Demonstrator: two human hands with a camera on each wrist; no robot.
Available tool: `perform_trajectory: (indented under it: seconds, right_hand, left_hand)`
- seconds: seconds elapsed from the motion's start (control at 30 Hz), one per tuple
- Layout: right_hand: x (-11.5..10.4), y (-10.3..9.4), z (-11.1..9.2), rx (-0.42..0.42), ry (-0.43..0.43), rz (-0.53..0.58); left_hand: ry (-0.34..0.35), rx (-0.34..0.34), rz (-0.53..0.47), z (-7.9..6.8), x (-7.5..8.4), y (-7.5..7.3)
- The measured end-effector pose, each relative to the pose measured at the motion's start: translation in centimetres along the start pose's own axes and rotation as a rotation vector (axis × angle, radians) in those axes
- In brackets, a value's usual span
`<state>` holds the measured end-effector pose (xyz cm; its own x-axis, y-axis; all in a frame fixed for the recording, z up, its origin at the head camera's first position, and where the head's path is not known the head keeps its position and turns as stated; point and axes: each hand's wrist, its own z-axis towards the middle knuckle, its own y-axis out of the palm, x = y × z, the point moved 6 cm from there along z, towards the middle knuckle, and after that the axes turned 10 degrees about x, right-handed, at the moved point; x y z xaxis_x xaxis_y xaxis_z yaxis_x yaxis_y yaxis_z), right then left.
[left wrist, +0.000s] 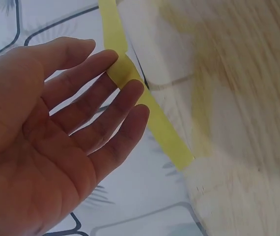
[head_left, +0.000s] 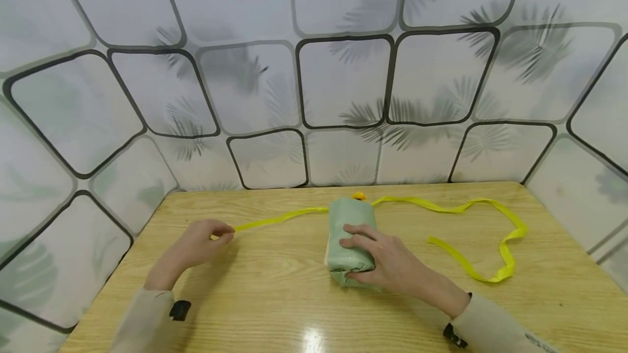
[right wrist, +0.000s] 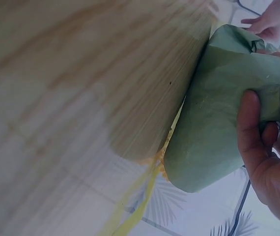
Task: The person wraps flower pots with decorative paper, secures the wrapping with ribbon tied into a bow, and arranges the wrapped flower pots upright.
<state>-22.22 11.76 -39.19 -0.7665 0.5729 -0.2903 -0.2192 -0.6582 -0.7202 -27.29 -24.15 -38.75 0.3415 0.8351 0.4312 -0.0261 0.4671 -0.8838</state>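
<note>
A bundle wrapped in pale green paper [head_left: 350, 233] lies on the table, its near end folded and creased. My right hand [head_left: 392, 260] grips that near end, thumb at the low side and fingers spread over the top; the right wrist view shows the fingers around the green wrapping [right wrist: 218, 108]. A long yellow ribbon [head_left: 275, 219] runs from behind the bundle to my left hand [head_left: 201, 244]. In the left wrist view the left fingers [left wrist: 105, 125] are loosely bent and touch the ribbon [left wrist: 164, 132] near its end, with the thumb apart from it.
Right of the bundle the ribbon's other length [head_left: 507, 244] curls back in a loose loop on the wooden table [head_left: 275, 298]. A small orange thing [head_left: 360, 196] shows at the bundle's far end. Patterned fabric walls [head_left: 343, 80] stand at the back and sides.
</note>
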Motion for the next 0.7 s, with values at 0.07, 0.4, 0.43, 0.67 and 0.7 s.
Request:
perform_trajectory:
  seconds: [0.07, 0.4, 0.43, 0.67, 0.7]
  right_hand:
    - [0.0, 0.0, 0.0, -0.004, 0.001, 0.006]
    - [0.1, 0.0, 0.0, -0.001, 0.004, 0.009]
    - [0.1, 0.0, 0.0, -0.002, 0.003, 0.010]
    - [0.1, 0.1, 0.0, -0.009, -0.003, 0.017]
    - [0.1, 0.1, 0.0, -0.007, -0.004, 0.018]
  left_hand:
    - [-0.021, -0.002, 0.009, -0.2, -0.5, -0.3]
    - [-0.099, -0.021, 0.098, -0.7, -3.0, -1.6]
    - [-0.105, -0.026, 0.110, -0.8, -3.1, -1.6]
    - [-0.091, -0.016, 0.159, 0.5, -0.5, -0.4]
    - [-0.077, -0.014, 0.149, 1.1, 0.5, 0.1]
